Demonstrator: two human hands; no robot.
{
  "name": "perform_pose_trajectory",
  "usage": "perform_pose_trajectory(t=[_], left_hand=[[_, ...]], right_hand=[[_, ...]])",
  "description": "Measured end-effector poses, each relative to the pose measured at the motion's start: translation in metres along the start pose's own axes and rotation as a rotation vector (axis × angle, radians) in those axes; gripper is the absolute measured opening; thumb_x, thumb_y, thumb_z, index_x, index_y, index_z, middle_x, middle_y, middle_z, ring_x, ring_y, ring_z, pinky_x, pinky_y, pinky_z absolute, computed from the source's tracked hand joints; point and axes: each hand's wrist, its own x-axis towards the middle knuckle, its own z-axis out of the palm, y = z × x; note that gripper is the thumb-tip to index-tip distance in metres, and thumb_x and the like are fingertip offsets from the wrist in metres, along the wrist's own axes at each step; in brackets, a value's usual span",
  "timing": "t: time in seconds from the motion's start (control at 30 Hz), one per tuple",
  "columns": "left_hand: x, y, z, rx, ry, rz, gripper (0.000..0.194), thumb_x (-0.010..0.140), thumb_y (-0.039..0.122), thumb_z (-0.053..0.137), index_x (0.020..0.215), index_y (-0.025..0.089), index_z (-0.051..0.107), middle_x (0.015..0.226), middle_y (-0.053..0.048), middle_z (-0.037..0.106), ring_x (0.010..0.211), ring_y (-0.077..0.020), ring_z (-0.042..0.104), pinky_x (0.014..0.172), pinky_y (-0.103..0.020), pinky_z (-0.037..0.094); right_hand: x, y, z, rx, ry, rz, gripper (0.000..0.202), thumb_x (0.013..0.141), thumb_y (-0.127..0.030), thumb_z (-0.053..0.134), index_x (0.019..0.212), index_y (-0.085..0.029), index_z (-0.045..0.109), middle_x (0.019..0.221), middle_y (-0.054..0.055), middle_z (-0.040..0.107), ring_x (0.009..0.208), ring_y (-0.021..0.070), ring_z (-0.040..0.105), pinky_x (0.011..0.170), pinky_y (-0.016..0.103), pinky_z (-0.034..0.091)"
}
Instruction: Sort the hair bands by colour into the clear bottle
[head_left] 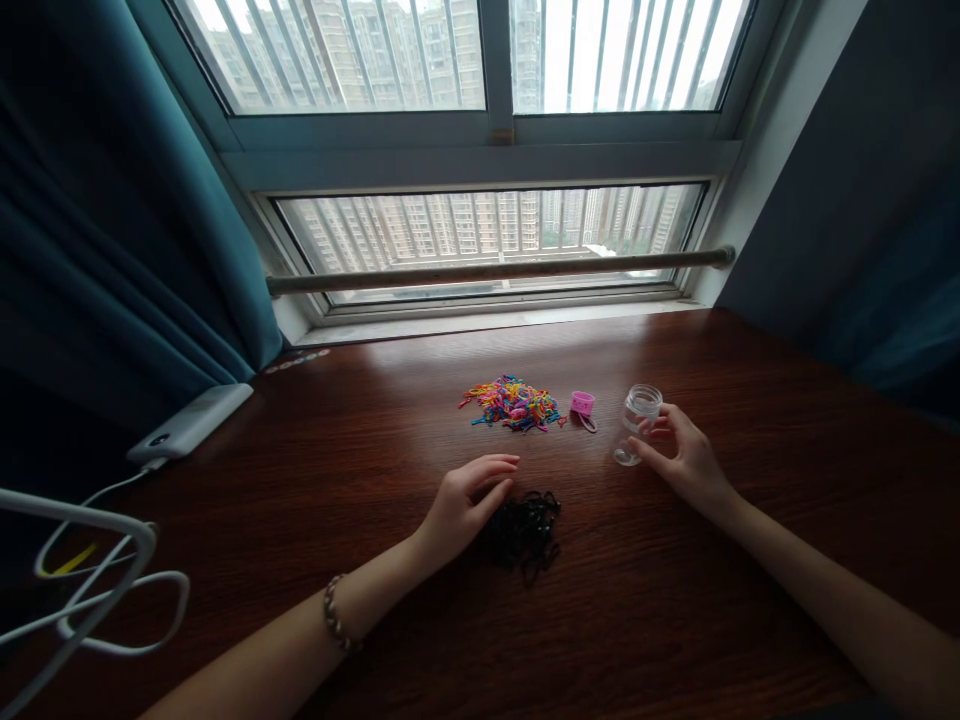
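My right hand [688,458] grips a small clear jar [639,406] between thumb and fingers; it stands upright, with no lid on its mouth. My left hand [461,500] has its fingers stretched out and holds nothing. Thumb and fingers reach over the upper left edge of a heap of black elastic hair ties [531,525]; whether they touch it I cannot tell. Beyond that hand lies a loose pile of small multicoloured elastic bands [514,403]. A pink cap with a loop [583,403] rests between this pile and the jar.
Everything lies on a dark brown wooden table [360,440]. At the left edge is a white power bank [195,420] with a white cable [112,600] coiled nearer me. A blue curtain [135,230] hangs at the left, and a barred window with a rail [495,270] backs the table.
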Motion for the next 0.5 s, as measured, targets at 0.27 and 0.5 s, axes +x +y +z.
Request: perform_pose_trajectory(t=[0.27,0.5], left_hand=[[-0.002,0.001,0.0,0.048,-0.005,0.053,0.017,0.082,0.02,0.05,0.093,0.015,0.062,0.107,-0.009,0.06,0.1,-0.0172,0.056,0.091,-0.032,0.045],[-0.003,0.002,0.0,0.045,-0.008,0.083,0.016,0.082,0.017,0.049,0.091,0.015,0.062,0.106,-0.009,0.06,0.099,-0.0168,0.056,0.087,-0.031,0.046]], right_hand=[[-0.001,0.004,0.004,0.027,0.004,0.003,0.057,0.066,-0.041,0.065,0.113,-0.019,0.041,0.097,0.008,0.057,0.084,0.0207,0.058,0.075,0.037,0.05],[-0.001,0.012,0.009,0.047,-0.048,0.04,0.063,0.061,-0.04,0.069,0.113,-0.019,0.04,0.098,0.01,0.058,0.083,0.0215,0.059,0.068,0.035,0.053]])
